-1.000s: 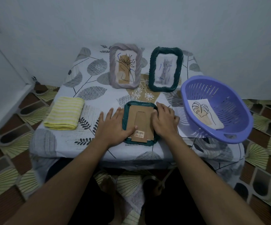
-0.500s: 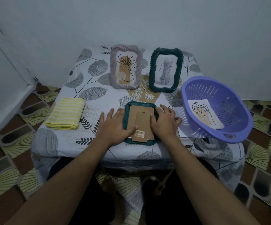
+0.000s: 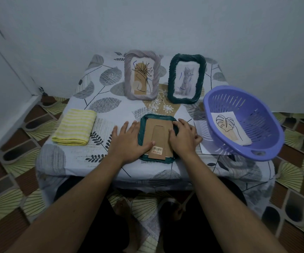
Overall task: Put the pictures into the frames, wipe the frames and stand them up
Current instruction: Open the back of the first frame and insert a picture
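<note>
Face down at six o'clock on the table, the green frame shows its cardboard backing and a barcode sticker. The left hand stays flat on the nine o'clock rim, fingers straight and grasping nothing, thumb on the board. The right hand has changed over the last second: its fingers, earlier laid flat, now arch at the backing's three o'clock edge, which suggests work on the backing or its catches. Whether they actually grip the rim cannot be told.

At twelve o'clock a grey frame and a dark green frame stand upright with pictures inside. A leaf picture lies in the purple basket at three o'clock, so that one appears unframed. A folded yellow cloth waits at nine o'clock, touched by neither hand.

Both palms hide the frame's side catches, and its front is unseen, so whether it holds a picture is unclear. A pale sheet is partly covered by the basket.
</note>
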{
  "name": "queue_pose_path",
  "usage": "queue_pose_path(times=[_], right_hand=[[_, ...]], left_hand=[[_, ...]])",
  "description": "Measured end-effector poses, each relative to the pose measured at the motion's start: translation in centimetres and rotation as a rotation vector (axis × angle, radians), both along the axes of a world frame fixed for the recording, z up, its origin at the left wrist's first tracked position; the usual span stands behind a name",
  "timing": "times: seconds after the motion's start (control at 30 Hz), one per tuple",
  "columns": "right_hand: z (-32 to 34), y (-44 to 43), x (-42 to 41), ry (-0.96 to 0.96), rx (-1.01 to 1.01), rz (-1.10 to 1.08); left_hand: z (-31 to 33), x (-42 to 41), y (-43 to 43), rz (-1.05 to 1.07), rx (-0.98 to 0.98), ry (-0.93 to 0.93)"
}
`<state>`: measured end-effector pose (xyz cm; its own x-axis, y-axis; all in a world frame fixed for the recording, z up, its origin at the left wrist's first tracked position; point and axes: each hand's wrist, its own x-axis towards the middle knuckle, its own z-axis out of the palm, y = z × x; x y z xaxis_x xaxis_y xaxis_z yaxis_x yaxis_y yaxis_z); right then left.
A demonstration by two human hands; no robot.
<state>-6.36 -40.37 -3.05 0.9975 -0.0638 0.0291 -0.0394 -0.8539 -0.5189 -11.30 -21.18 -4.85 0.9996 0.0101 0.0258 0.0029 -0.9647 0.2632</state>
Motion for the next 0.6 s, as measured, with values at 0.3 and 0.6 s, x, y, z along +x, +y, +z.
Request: queue_pose_path(times=[0.3, 0.6], right_hand=[[0.1, -0.3, -1.2, -0.005, 0.087, 0.049], [-0.5, -0.5, -1.8, 0.068, -0.221, 0.221]], left_hand=[[0.0, 0.0, 0.0, 0.008, -0.013, -0.004], [0.1, 0.1, 0.2, 0.016, -0.066, 0.002]])
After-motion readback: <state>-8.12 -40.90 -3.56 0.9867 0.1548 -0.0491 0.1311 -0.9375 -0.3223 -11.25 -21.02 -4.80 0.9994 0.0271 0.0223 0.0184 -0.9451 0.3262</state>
